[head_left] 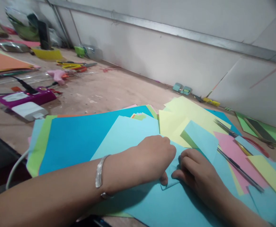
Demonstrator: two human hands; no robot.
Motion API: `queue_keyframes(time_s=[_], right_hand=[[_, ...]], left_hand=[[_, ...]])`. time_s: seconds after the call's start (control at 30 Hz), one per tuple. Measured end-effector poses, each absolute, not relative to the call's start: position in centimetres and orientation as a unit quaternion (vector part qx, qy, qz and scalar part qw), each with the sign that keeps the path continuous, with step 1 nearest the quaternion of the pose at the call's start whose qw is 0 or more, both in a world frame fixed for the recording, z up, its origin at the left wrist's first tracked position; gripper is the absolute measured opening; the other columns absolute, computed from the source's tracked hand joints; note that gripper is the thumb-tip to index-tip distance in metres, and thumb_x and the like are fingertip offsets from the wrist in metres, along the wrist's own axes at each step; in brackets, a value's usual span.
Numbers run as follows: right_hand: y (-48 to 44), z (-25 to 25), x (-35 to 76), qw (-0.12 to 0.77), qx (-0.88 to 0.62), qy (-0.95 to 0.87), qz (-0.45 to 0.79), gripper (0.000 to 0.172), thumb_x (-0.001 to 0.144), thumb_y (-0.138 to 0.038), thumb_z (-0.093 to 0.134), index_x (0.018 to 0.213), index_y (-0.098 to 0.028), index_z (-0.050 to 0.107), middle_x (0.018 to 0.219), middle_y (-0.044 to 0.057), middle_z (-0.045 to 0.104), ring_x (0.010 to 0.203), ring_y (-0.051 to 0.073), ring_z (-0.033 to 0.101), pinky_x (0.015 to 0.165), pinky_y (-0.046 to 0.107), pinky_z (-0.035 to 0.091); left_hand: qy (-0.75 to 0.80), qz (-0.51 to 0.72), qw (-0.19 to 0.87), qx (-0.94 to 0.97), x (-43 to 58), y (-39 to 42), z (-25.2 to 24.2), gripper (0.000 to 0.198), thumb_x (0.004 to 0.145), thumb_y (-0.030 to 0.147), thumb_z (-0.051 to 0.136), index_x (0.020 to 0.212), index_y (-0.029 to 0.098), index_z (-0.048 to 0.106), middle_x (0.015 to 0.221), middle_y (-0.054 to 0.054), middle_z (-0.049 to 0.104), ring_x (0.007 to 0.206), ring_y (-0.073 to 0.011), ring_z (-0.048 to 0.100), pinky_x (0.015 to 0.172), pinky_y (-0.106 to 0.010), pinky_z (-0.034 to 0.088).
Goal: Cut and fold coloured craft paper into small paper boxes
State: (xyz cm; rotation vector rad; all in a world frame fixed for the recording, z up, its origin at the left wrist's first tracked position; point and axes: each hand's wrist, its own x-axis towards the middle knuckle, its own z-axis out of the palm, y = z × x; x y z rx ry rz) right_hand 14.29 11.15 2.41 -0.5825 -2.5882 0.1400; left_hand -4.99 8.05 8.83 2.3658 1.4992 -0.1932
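Observation:
A small light blue piece of paper with a fold along its lower edge lies between my hands. My left hand reaches over it from the left, its fingers curled down and its thumb at the paper's lower edge. On the right side, my right hand pinches the same paper with curled fingers and thumb. Larger light blue sheets lie beneath, on top of a darker blue sheet. Part of the small paper is hidden under my left hand.
Pale yellow sheets, a pink sheet, scissors and a slim dark pen-like tool lie to the right. At the left are a purple power strip, a white charger and a pink glue gun. A wall stands behind.

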Motion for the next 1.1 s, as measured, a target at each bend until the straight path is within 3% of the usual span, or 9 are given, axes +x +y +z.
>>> queue_keyframes(time_s=[0.2,0.3,0.47,0.87,1.1], right_hand=[[11.2,2.6,14.2,0.236,-0.212,-0.946,0.063,0.038,0.093,-0.046,0.051,0.066,-0.019,0.045,0.073,0.004,0.054,0.065,0.015,0.047,0.057,0.027,0.042],[11.3,2.7,14.1,0.231,-0.210,-0.949,0.052,0.039,0.095,-0.044,0.049,0.065,-0.020,0.044,0.070,0.003,0.052,0.063,0.014,0.046,0.055,0.026,0.041],[11.4,2.7,14.1,0.228,-0.216,-0.948,0.042,0.041,0.095,-0.045,0.049,0.063,-0.020,0.044,0.069,0.003,0.051,0.061,0.014,0.046,0.053,0.026,0.040],[11.4,2.6,14.0,0.223,-0.222,-0.947,0.062,0.040,0.095,-0.041,0.050,0.061,-0.019,0.046,0.067,0.003,0.050,0.061,0.015,0.045,0.054,0.027,0.040],[11.4,2.6,14.0,0.230,-0.224,-0.944,0.070,0.042,0.094,-0.044,0.052,0.060,-0.019,0.047,0.067,0.003,0.051,0.061,0.015,0.045,0.054,0.027,0.039]], left_hand=[[0.522,-0.086,0.183,0.828,-5.5,8.0,10.0,0.031,0.076,0.040,0.075,0.093,0.017,0.064,0.093,-0.006,0.064,0.080,-0.0205,0.060,0.056,-0.027,0.032],[0.524,-0.068,0.171,0.831,-5.5,8.0,9.6,0.033,0.084,0.048,0.065,0.090,0.016,0.064,0.088,-0.007,0.064,0.078,-0.0216,0.061,0.054,-0.028,0.031],[0.523,-0.048,0.156,0.837,-5.0,8.1,8.2,0.052,0.065,0.058,0.078,0.089,0.015,0.063,0.086,-0.006,0.062,0.077,-0.0233,0.060,0.051,-0.028,0.028],[0.528,-0.062,0.135,0.836,-4.6,7.5,8.5,0.047,0.074,0.060,0.070,0.086,0.016,0.060,0.084,-0.006,0.061,0.079,-0.0238,0.059,0.054,-0.029,0.026],[0.541,-0.071,0.144,0.825,-4.1,7.7,8.4,0.047,0.065,0.054,0.080,0.083,0.016,0.058,0.083,-0.005,0.058,0.076,-0.0238,0.058,0.051,-0.028,0.026]])
